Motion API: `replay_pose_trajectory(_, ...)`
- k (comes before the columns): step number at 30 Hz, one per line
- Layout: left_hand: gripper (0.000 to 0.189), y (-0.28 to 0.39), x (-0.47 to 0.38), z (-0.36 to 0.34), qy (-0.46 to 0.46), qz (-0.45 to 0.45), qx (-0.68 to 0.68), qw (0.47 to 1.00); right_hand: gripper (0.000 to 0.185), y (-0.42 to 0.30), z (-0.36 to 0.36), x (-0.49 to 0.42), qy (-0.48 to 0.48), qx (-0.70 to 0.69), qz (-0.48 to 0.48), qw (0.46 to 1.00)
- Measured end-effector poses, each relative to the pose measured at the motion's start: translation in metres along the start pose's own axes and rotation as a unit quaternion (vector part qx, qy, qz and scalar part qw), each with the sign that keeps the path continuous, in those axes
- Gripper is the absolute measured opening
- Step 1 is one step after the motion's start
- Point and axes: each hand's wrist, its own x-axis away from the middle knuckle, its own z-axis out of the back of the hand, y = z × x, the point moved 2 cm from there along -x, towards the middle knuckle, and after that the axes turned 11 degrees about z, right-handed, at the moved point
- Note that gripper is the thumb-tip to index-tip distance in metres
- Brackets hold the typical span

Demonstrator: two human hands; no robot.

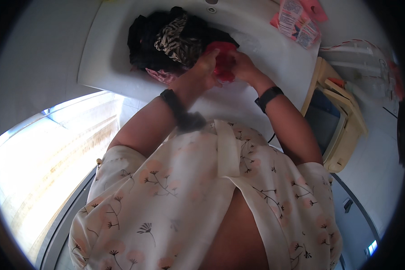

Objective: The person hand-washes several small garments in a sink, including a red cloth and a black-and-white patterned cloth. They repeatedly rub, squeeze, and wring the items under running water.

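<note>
Both of my hands are over a white basin, with a wet-looking red cloth between them. My left hand grips its left side, thumb on top. My right hand grips the right side; its fingertips are partly hidden by the cloth. Just left of the hands lies a heap of black fabric in the basin. A black and tan patterned cloth is on the heap, and a pink patterned cloth shows at its lower edge. Dark bands are around both wrists.
A pink plastic packet bearing writing lies on the basin's upper right corner. Right of the basin stands a beige plastic container with a raised lid. Clear plastic items are at the far right. A drain hole shows at the basin's back.
</note>
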Motion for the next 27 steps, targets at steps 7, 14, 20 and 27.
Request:
replay_pose_trajectory(7,0.039,0.008,-0.012,0.01,-0.057,0.004,0.083,0.995,0.018,-0.076,0.03,0.059,0.068,-0.35,0.127,0.926)
replay_pose_trajectory(14,0.027,0.007,-0.01,0.0,-0.228,-0.111,0.011,0.967,0.026,-0.1,0.008,0.036,0.217,-0.083,0.117,0.966)
replay_pose_trajectory(20,0.026,-0.006,0.01,-0.021,-0.078,-0.089,0.102,0.988,0.033,-0.043,0.01,0.001,0.18,0.053,0.036,0.982)
replay_pose_trajectory(27,0.027,0.014,0.032,-0.021,-0.083,-0.146,0.02,0.986,0.027,0.064,0.03,-0.007,0.182,0.151,0.011,0.972)
